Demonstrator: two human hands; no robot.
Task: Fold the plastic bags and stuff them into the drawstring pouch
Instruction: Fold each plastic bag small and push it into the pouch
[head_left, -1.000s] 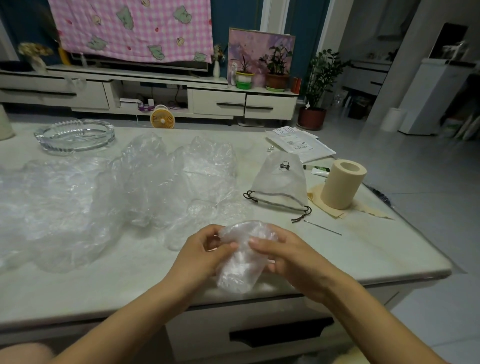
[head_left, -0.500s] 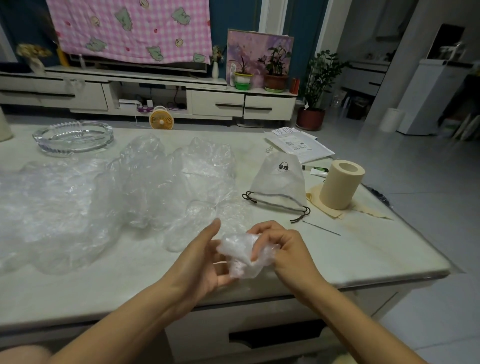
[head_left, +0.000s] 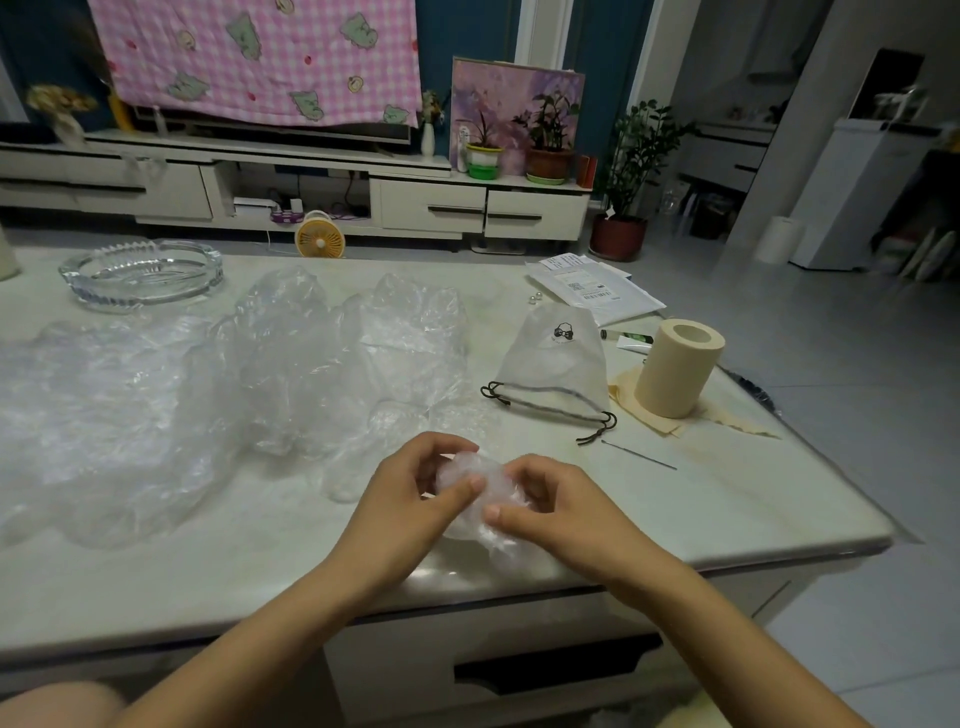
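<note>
Both hands hold one crumpled clear plastic bag (head_left: 480, 499) just above the table's near edge. My left hand (head_left: 415, 499) curls round its left side, thumb pressed on the front. My right hand (head_left: 550, 509) pinches its right side with thumb and fingers. A heap of loose clear plastic bags (head_left: 218, 384) covers the left and middle of the table. The white drawstring pouch (head_left: 553, 364) lies flat to the right of the heap, its dark cord at the mouth facing me, apart from both hands.
The pale table (head_left: 727, 499) also bears a glass ashtray (head_left: 140, 273) at back left, a cream tape roll (head_left: 678, 374) right of the pouch, papers (head_left: 592, 286) behind it and a thin needle (head_left: 639, 454) near the cord. A drawer sits below the front edge.
The bag has been squeezed from a longer hanging shape into a tighter wad. My left hand opened for a moment, then closed on the bag again.
</note>
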